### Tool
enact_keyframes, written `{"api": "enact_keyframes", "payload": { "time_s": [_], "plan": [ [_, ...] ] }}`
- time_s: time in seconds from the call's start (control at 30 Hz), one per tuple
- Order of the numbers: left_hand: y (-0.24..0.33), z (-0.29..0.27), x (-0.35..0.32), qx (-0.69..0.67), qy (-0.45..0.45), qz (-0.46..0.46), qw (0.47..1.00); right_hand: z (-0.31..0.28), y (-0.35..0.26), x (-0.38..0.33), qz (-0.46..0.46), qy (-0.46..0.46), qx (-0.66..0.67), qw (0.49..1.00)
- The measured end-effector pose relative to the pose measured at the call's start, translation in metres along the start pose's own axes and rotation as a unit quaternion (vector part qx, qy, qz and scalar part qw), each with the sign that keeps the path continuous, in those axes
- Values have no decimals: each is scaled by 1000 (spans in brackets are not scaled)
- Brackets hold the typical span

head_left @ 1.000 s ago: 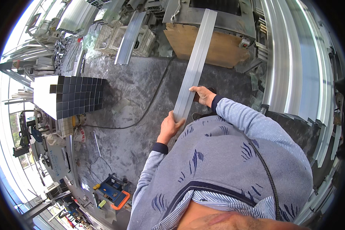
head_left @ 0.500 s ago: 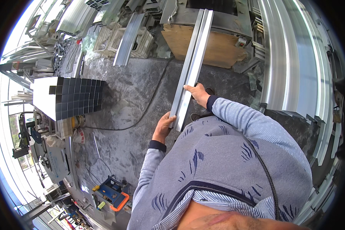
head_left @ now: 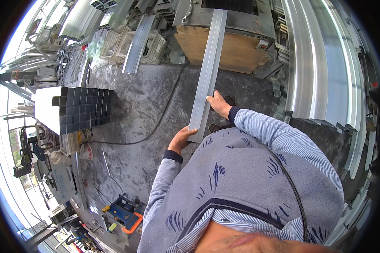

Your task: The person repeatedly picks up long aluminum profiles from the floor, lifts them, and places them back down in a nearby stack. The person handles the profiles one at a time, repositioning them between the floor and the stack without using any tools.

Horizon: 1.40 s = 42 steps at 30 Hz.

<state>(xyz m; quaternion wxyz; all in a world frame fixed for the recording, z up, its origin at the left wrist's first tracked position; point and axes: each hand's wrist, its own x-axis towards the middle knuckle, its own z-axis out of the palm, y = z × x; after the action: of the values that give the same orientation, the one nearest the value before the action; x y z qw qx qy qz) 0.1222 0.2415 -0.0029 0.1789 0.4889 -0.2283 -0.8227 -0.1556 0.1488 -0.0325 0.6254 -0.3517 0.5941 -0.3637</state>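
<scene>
A long silver metal profile point(head_left: 210, 63) slants away from my body, its far end over the grey top of a workbench point(head_left: 236, 22). Its broad, lightly ribbed face is turned up. My left hand point(head_left: 184, 138) grips the near end, thumb on top and fingers out of sight beneath. Farther along, my right hand point(head_left: 218, 104) holds the right edge, thumb on the upper face. The fingers under the profile are mostly hidden.
Long metal profiles point(head_left: 302, 63) are stacked at the right. White crates point(head_left: 152, 52) with another profile point(head_left: 138, 46) stand far left. A stack of square tubes point(head_left: 82, 110) lies at left. A dark cable point(head_left: 164, 109) crosses the floor; a blue tool case point(head_left: 124, 211) sits lower left.
The profile has rolled over in my hands: its channelled side showed before, and now the flat ribbed face is up. Both hands have shifted slightly and keep their hold.
</scene>
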Motion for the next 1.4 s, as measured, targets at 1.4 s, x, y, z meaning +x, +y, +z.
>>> {"api": "enact_keyframes", "payload": {
  "time_s": [1.4],
  "plan": [
    [399,116,325,127,82,29,988,-150,-325,450,-298,356,-488,739]
  ]
}}
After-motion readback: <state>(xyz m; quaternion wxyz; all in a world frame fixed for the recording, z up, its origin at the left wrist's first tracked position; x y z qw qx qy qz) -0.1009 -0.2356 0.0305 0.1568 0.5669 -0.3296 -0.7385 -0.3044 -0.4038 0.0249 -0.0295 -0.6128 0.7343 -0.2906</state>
